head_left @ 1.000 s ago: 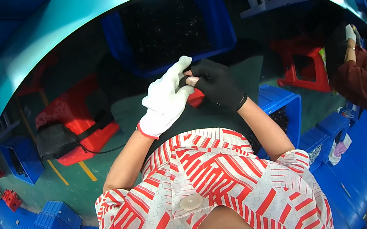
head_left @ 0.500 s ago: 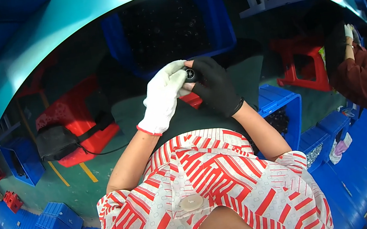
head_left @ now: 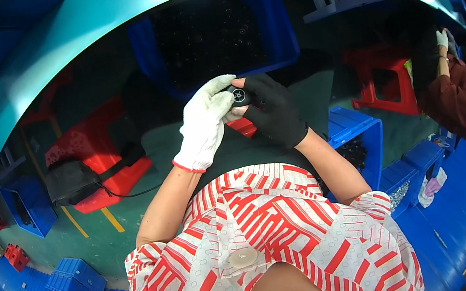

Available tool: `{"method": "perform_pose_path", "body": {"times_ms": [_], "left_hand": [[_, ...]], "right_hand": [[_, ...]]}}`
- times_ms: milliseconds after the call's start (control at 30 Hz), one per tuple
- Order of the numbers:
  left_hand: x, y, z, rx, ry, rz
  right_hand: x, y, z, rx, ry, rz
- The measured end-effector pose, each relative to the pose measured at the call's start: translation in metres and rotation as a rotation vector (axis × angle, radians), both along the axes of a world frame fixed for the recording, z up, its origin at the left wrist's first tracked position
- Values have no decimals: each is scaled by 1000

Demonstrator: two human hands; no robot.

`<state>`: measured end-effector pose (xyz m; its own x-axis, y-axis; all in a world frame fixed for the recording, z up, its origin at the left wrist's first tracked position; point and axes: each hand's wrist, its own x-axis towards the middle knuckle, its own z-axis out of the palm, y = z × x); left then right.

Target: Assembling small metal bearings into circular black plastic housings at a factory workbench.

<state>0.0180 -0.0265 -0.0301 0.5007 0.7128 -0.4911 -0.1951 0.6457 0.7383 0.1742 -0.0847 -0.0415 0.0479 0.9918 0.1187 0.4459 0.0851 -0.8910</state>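
Before a striped shirtfront in the head view, a white-gloved left hand (head_left: 203,120) and a black-gloved right hand (head_left: 273,106) meet, fingers closed narrowly around a small round black part (head_left: 239,95), which sits between them with its light, spoked ring showing. Beyond the hands is a blue bin (head_left: 283,32) of dark pieces, while a black bag (head_left: 72,183) rests against a red stool (head_left: 87,142) at left and a co-worker in a brown top (head_left: 460,102) appears at far right.

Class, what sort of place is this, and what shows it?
Probably a factory workshop: a blue bin holds small dark pieces, a co-worker wears a glove, and the gloved left hand and right hand hold a black part.
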Motion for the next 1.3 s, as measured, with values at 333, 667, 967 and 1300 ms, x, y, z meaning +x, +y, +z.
{"method": "perform_pose_path", "body": {"times_ms": [333,667,967,1300], "left_hand": [[3,-1,2,28,70,8],[3,3,3,32,62,57],[-3,5,9,649,375,3],[-1,3,20,408,290,-199]], "right_hand": [[-6,5,4,29,-29,-67],[-3,6,2,-27,52,-53],[9,6,7,-543,1033,-144],[2,1,0,-717,1265,-172]]}}
